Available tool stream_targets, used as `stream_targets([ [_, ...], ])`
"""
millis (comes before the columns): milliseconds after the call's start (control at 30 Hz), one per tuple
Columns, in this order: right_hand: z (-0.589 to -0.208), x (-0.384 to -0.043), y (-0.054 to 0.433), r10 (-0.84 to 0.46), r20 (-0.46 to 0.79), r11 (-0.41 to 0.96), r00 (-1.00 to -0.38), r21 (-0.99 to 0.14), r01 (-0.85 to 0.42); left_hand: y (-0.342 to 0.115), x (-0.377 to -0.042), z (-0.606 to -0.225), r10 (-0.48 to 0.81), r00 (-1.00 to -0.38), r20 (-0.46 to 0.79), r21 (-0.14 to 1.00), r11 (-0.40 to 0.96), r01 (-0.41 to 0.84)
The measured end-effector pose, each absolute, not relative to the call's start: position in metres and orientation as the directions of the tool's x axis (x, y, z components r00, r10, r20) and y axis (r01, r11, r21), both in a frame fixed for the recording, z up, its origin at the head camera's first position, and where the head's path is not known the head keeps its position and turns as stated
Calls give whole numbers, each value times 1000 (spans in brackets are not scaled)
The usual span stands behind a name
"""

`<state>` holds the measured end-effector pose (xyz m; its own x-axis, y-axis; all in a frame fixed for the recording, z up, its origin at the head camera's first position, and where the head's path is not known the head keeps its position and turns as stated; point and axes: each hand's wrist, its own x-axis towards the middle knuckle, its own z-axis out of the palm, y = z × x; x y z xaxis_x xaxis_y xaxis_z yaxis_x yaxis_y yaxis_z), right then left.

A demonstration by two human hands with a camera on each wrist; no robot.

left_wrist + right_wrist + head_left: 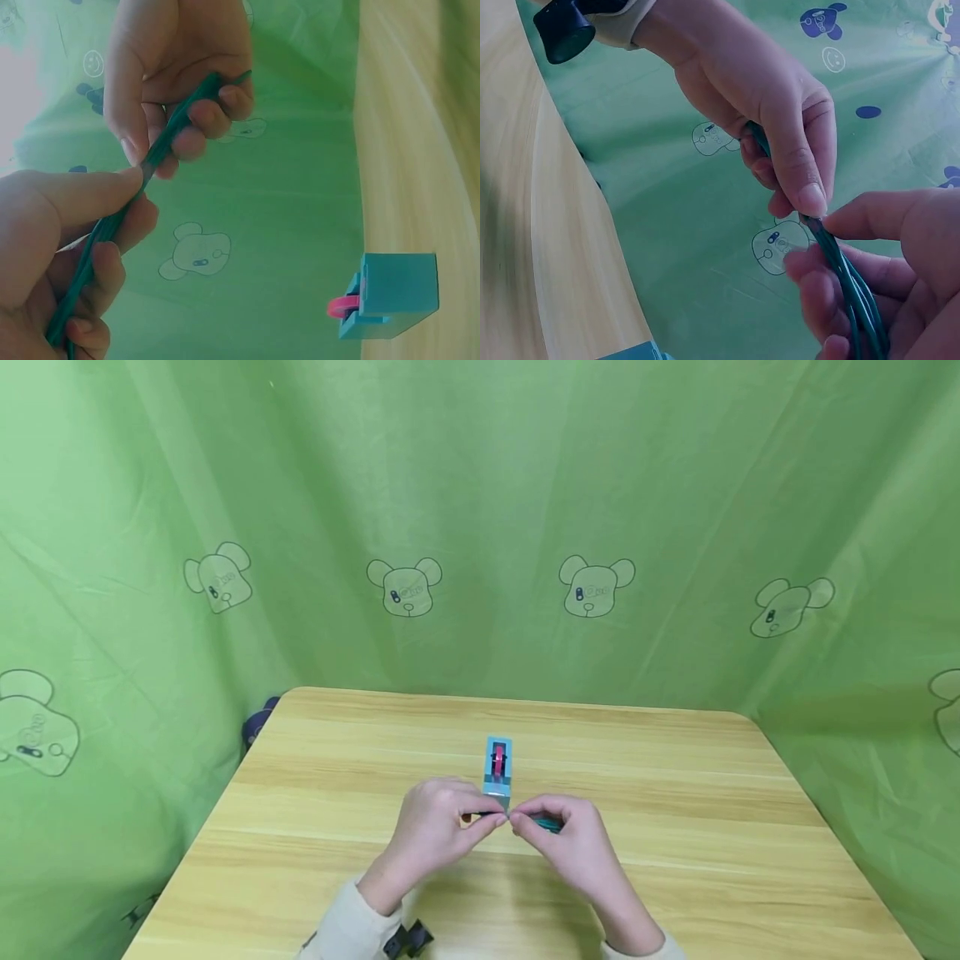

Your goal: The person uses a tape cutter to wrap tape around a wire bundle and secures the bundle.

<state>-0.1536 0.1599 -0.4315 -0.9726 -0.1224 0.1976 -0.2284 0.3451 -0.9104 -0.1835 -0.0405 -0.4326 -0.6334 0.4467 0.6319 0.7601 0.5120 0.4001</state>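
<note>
Both hands hold a folded bundle of thin green cord [862, 307] between them, fingertips meeting near its middle. My left hand [438, 818] pinches the bundle with thumb and forefinger, its other fingers curled round one half. Opposite it, my right hand [566, 839] pinches right beside the left fingertips, with the loose strands running back through its curled fingers. A small greyish, shiny band shows round the cord at the pinch in the right wrist view. Just beyond the hands stands a blue tape dispenser [498, 768] with a pink tape core [345, 306].
The wooden table [675, 777] extends around the hands, with green curtains [495, 468] printed with bear heads behind and at both sides. A black device [408, 939] is on the left wrist by the pale sleeve [356, 927]. A dark purple object [258, 722] shows beyond the table's left edge.
</note>
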Motion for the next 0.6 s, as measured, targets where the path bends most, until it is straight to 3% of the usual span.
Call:
stream_targets([
  [367,-437,-155,157,-100,235,397,-967,-882,-255,-40,-186,-437,462,-706,537,469,532,705],
  [600,-440,-155,155,-88,341,448,-936,-826,-343,-39,-186,-438,433,-747,504,531,527,664],
])
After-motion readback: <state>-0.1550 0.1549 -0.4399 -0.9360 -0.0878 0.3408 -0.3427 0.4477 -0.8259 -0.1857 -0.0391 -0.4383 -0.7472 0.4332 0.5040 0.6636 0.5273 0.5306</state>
